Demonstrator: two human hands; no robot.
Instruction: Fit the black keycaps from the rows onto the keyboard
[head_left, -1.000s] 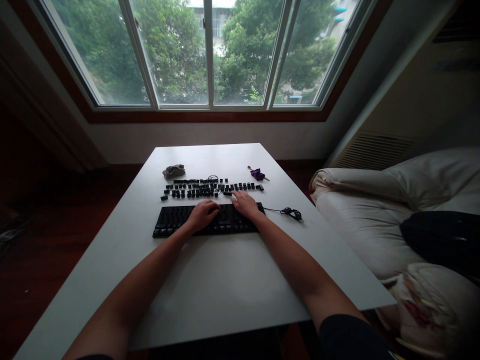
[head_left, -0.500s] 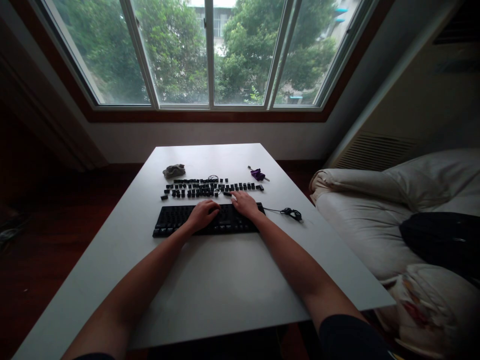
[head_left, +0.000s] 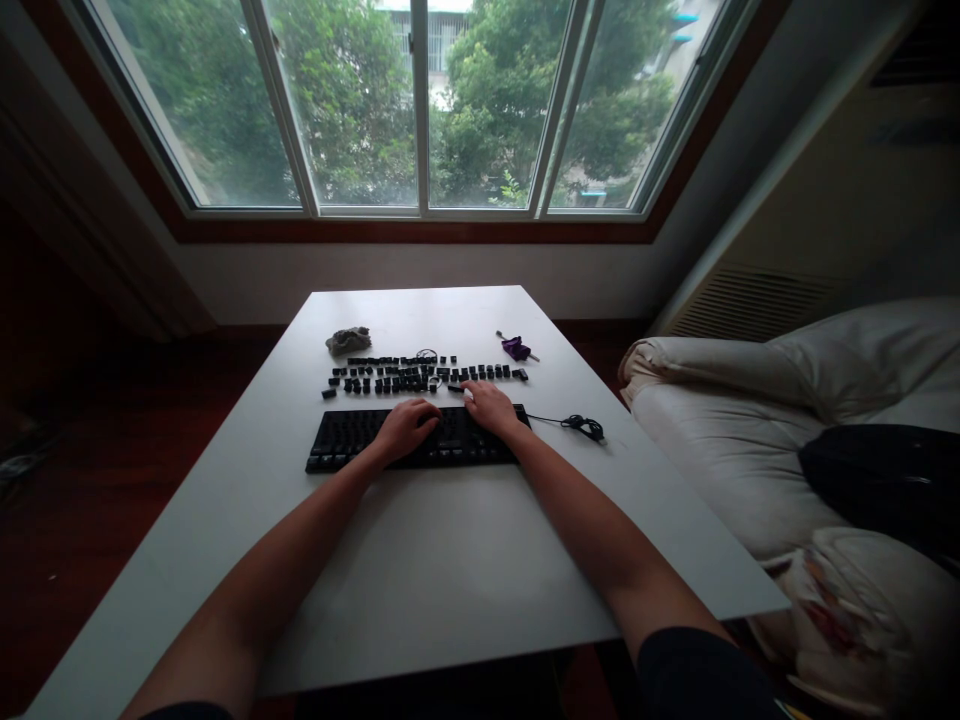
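Note:
A black keyboard (head_left: 349, 440) lies across the white table in front of me, with keycaps along its near edge and much of the rest apparently bare of them. My left hand (head_left: 405, 427) rests over its middle, fingers bent slightly and thumb apart, holding nothing I can see. Over the keyboard's right part reaches my right hand (head_left: 489, 405), fingers stretched past the far edge. Its fingertips meet the right end of a long black keycap (head_left: 454, 389); whether they grip it is unclear. Loose black keycaps (head_left: 405, 381) lie in rows just beyond the keyboard.
A crumpled grey cloth (head_left: 349, 341) lies at the back left of the table (head_left: 450, 560). At the back right is a purple cloth-like item (head_left: 516, 348) with a thin stick. The coiled cable (head_left: 583, 428) sits right of the keyboard. A pale sofa (head_left: 697, 430) stands along the right.
Almost nothing differs. Both hands stay in place over the keyboard, and the right fingertips shift only very slightly beside the long keycap.

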